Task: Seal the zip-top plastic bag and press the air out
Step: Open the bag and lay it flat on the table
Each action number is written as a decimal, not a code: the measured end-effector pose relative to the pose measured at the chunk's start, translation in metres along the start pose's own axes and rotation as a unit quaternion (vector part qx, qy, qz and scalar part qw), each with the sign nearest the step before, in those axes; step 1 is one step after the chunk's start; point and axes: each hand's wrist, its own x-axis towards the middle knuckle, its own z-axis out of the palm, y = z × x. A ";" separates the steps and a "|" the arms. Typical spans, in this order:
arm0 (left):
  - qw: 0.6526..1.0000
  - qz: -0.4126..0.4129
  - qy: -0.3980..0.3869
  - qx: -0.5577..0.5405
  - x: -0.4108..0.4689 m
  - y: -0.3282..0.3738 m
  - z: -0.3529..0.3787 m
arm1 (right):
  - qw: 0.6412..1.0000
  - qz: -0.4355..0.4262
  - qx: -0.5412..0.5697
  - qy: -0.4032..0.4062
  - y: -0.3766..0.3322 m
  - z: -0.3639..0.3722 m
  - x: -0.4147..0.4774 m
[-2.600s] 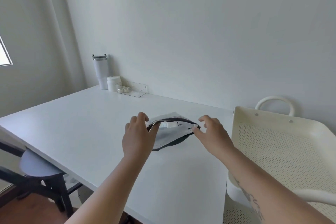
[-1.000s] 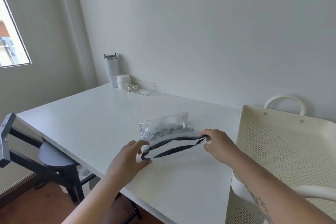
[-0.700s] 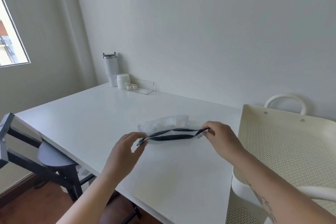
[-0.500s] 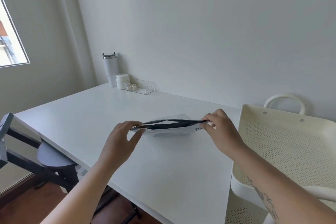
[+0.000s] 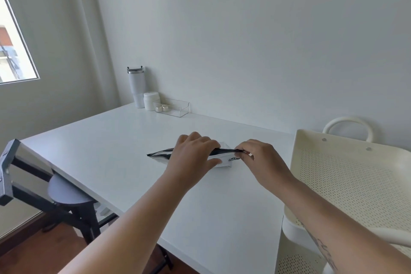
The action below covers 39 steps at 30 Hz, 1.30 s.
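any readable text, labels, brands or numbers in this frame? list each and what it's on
"KE": dark print on the zip-top bag, next to the right hand; the rest of the word is hidden behind the fingers.
Tattoo on the right forearm: too blurred to read.
Tumbler, white jar, clear tray, perforated cart: no text visible.

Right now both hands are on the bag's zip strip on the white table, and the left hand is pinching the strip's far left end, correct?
Not quite. In the head view the left hand sits on the middle of the zip-top bag, whose left end pokes out free past it. The right hand pinches the right end, on the white table.
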 end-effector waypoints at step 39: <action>0.991 -0.023 0.030 -0.127 0.010 0.001 0.011 | 0.998 0.040 0.043 -0.001 -0.013 0.004 0.011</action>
